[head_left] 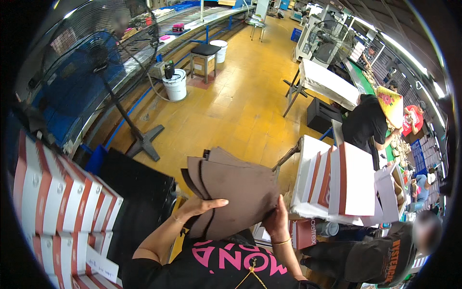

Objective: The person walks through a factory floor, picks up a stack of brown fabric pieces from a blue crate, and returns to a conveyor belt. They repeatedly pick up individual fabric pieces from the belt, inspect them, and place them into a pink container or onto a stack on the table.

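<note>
I hold a fanned stack of flat brown cardboard sheets [236, 190] in front of my chest. My left hand [199, 207] grips the stack's left edge with the thumb laid across the top sheet. My right hand [275, 219] clasps the lower right corner; a gold bangle sits on that wrist. The sheets splay out toward the upper left, showing several dark edges. Below them is my black shirt with pink lettering.
Stacked white-and-red boxes [57, 202] fill the left side, beside a black surface [139, 192]. More such boxes [346, 180] stand upright on a table at right. A pedestal fan [103, 53] stands on the yellow floor. A person in a conical hat [373, 120] works at right; another person [385, 255] crouches lower right.
</note>
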`<state>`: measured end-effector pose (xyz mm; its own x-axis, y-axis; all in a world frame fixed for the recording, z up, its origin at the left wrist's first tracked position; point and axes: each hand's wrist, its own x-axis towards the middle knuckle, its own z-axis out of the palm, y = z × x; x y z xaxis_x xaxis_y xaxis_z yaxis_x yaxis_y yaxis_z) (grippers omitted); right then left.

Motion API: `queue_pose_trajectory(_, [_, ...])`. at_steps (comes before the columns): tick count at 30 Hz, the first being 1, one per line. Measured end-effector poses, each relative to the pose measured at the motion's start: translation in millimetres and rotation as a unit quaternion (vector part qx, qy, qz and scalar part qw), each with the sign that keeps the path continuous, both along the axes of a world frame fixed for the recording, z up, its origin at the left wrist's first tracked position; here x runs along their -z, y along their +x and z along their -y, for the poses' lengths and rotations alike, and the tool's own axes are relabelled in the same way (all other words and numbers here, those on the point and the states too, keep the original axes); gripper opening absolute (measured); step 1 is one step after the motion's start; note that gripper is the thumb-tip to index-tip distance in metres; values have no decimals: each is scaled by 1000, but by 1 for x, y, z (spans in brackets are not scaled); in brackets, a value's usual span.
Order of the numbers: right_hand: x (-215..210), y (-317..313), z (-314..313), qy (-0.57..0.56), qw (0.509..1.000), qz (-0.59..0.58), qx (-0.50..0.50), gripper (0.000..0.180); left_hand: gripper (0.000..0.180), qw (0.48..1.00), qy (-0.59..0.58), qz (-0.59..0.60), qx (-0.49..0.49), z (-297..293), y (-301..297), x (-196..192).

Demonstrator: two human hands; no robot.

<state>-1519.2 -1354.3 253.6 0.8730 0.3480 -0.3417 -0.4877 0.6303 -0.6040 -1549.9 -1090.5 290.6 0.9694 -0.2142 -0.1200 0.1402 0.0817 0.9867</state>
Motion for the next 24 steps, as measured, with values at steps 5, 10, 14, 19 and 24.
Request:
queue_pose_trajectory(5, [-6,140,5,18,990,43,135,56,54,997,-59,33,37,16,154,7])
queue_pose_trajectory(10, [25,299,-7,39,985,55,161,48,65,989,41,77,122,-5,317,14])
queue_pose_trajectory(14, [7,461,-54,-15,990,123,69,44,61,987,85,67,119,-48,452,25])
queue_pose_trajectory(19, [-1,635,-119,5,990,134,-44,55,56,999,-1,-14,-30,-115,564,-2])
queue_pose_trajectory(24, [11,789,-221,35,970,171,-170,72,44,962,-47,-17,-269,-191,665,33])
